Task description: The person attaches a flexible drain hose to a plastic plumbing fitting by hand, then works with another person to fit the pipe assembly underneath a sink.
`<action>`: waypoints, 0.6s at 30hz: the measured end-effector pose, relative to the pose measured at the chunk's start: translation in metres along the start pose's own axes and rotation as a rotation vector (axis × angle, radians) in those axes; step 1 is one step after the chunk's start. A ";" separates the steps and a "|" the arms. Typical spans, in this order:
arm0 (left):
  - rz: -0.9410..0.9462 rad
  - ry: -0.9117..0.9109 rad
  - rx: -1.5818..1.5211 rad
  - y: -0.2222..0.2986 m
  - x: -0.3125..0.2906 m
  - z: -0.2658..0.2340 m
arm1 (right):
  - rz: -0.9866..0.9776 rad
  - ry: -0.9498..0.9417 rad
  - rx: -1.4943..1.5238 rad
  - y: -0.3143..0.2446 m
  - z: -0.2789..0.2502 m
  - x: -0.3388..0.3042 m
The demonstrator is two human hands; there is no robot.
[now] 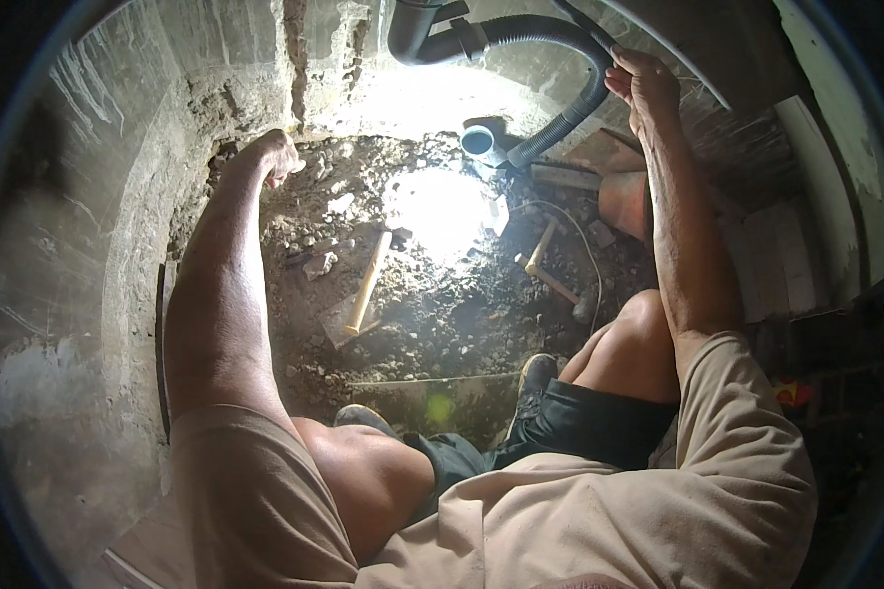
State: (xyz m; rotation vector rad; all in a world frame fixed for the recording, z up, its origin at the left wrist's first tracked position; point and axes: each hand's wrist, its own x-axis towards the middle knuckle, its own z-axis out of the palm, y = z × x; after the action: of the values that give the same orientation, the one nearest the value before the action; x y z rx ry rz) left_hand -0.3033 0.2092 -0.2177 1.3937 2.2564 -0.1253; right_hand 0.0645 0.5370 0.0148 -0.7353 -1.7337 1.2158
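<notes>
My left hand [279,157] is closed, low over the loose rubble [339,182] at the foot of the left wall. Whatever it may hold is hidden. Raised at the upper right, my right hand [648,86] has its fingers closed around the end of a dark bar [585,26], which runs up out of the picture. Just left of that hand, a grey corrugated drain hose [599,74] bends down to a grey pipe socket [478,143] in the ground.
A wooden-handled tool [367,285] lies on the rubble before me. Right of it are a hammer [560,287] and a short wooden handle [540,247] near a thin cable [591,250]. A bright lamp glare [437,211] washes out the middle. An orange bucket [624,204] stands by my right forearm.
</notes>
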 end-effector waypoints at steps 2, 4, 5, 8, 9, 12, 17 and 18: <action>-0.057 -0.005 -0.071 0.032 0.001 -0.017 | -0.005 0.047 -0.006 0.004 -0.015 0.004; -0.168 -0.022 -0.174 0.043 -0.003 -0.021 | -0.010 0.045 -0.012 0.002 -0.017 0.002; -0.150 -0.012 -0.145 0.047 0.002 -0.023 | -0.017 0.043 -0.017 0.001 -0.021 0.002; 0.013 0.009 0.040 -0.023 0.006 0.008 | -0.023 -0.038 0.016 -0.002 0.006 0.000; 0.063 0.003 0.060 -0.022 0.010 0.008 | -0.021 -0.033 0.013 -0.001 0.004 0.001; 0.069 -0.030 0.080 0.007 0.019 -0.003 | -0.009 0.016 -0.008 0.003 -0.011 0.008; -0.025 -0.025 0.042 0.018 0.004 -0.013 | -0.001 0.034 0.026 0.003 -0.016 0.014; -0.067 -0.016 0.010 0.016 0.003 -0.012 | 0.001 0.031 0.027 0.002 -0.014 0.013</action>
State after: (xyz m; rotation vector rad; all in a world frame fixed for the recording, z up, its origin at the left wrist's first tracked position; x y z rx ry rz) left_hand -0.2943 0.2231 -0.2056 1.3180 2.2933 -0.1691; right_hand 0.0715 0.5551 0.0189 -0.7349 -1.6889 1.2200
